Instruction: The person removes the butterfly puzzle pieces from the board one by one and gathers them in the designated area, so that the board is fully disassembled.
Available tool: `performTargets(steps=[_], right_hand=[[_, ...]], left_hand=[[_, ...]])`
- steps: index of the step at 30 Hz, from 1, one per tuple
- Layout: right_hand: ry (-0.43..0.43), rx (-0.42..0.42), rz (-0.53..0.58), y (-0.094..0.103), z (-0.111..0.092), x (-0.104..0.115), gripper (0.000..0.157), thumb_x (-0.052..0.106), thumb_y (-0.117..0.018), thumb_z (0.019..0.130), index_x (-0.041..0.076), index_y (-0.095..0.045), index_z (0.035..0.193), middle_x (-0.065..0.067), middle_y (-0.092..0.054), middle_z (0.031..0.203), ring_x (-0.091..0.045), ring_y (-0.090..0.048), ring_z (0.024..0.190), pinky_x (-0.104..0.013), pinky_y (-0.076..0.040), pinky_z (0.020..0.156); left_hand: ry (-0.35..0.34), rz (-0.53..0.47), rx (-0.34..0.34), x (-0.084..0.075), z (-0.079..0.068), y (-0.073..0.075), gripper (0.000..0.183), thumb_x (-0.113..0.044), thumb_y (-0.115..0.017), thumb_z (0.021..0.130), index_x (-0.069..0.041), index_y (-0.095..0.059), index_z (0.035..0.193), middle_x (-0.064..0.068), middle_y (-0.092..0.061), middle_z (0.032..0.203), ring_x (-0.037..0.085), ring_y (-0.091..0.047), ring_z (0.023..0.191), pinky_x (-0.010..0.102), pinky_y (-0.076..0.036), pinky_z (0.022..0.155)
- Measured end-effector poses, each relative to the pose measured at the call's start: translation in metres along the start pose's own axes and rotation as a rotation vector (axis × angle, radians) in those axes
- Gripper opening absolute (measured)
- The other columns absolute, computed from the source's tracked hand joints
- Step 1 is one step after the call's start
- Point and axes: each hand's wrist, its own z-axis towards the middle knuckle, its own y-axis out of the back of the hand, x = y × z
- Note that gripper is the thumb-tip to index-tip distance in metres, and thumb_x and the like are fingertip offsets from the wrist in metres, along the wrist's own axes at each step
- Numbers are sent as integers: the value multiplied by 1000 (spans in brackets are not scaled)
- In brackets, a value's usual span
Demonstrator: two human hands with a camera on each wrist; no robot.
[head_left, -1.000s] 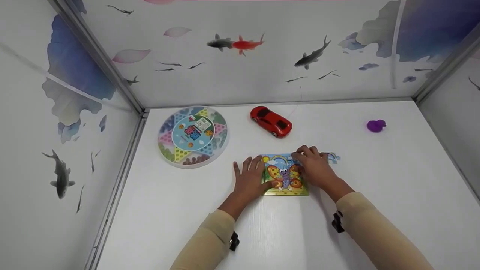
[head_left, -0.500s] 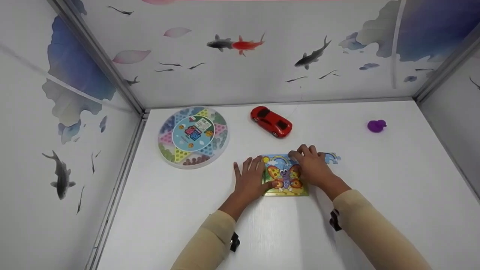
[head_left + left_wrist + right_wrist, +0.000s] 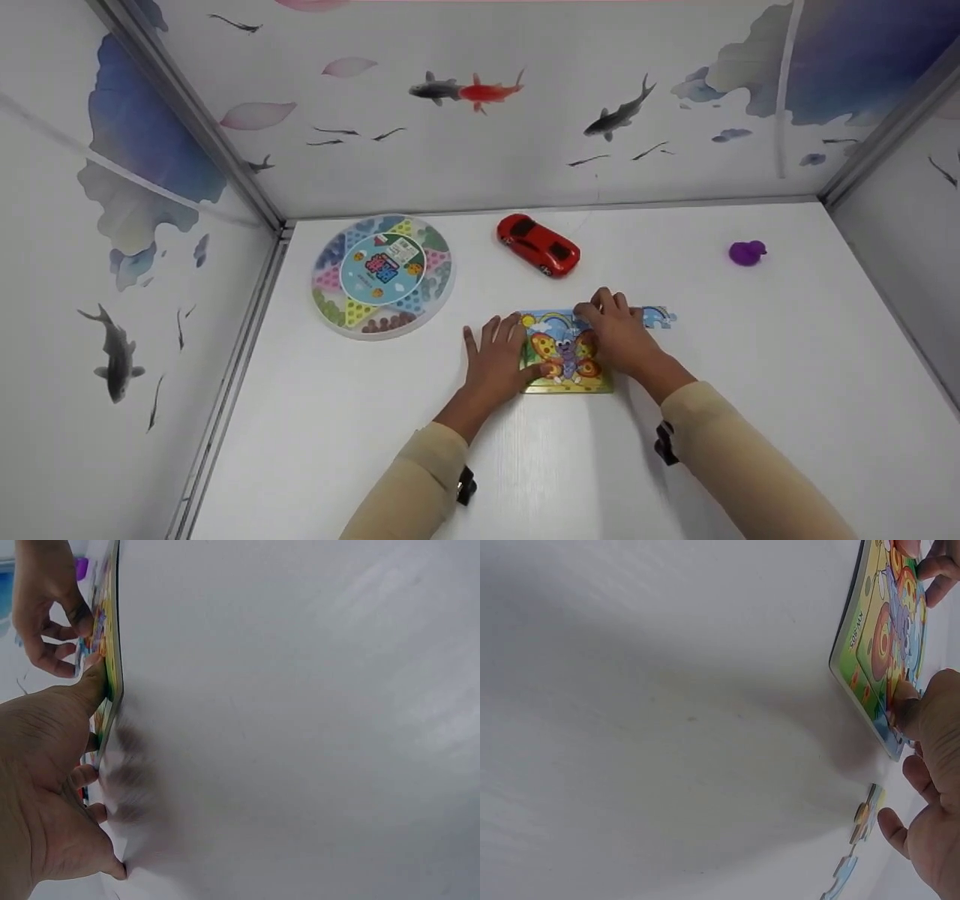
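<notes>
A butterfly jigsaw puzzle (image 3: 568, 358) lies flat in its tray on the white table. Spread fingers of my left hand (image 3: 491, 367) rest at its left edge, and the thumb lies on top of the picture. My right hand (image 3: 628, 339) bends over the upper right part, its thumb on the puzzle (image 3: 877, 645) in the right wrist view. Between thumb and fingertips it appears to pinch a blue puzzle piece (image 3: 80, 651), mostly hidden. Loose puzzle pieces (image 3: 658, 317) with part of a rainbow lie just right of that hand.
Behind the puzzle stands a red toy car (image 3: 538, 246). A round Chinese checkers set (image 3: 382, 277) lies at the back left, and a small purple duck (image 3: 747, 253) at the back right. Printed wall panels enclose the table (image 3: 525, 480).
My right hand has shifted slightly left over the puzzle's upper part, uncovering more of the loose pieces beside it. The left hand keeps its place at the edge.
</notes>
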Motion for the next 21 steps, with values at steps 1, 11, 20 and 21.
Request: performTargets(steps=[1,11,20,21], right_hand=[[1,0,12,-1,0,0,53,8,-77,103,18,-61,152,-16,-48,148,-40,-45,140,-75,-37,122],[40,2,-15,-1,-3,3,55,4,-75,102,13,-57,154,-19,-48,148,-43,-48,141,-73,-37,126],[88,-34,-4,-4,-7,1,36,8,-74,104,15,-63,138,-11,-54,144,-38,-52,135,-70,-45,123],[93,-35,-4,-4,-7,0,34,9,-74,104,15,-65,137,-11,-54,144,-37,-52,135,-68,-47,122]], left_hand=[[0,-2,-1,0,0,0,92,-68,-72,98,-19,-42,169,1,-36,180,32,-28,169,77,-15,134],[5,0,-10,0,1,0,86,-66,-74,98,-20,-46,165,2,-38,179,33,-28,168,77,-15,134],[-1,-11,-16,-2,-1,1,86,-66,-74,97,-20,-48,164,2,-38,178,33,-29,168,77,-15,134],[-2,-13,-17,-1,-1,1,85,-67,-74,97,-20,-48,163,2,-39,178,33,-29,168,77,-15,134]])
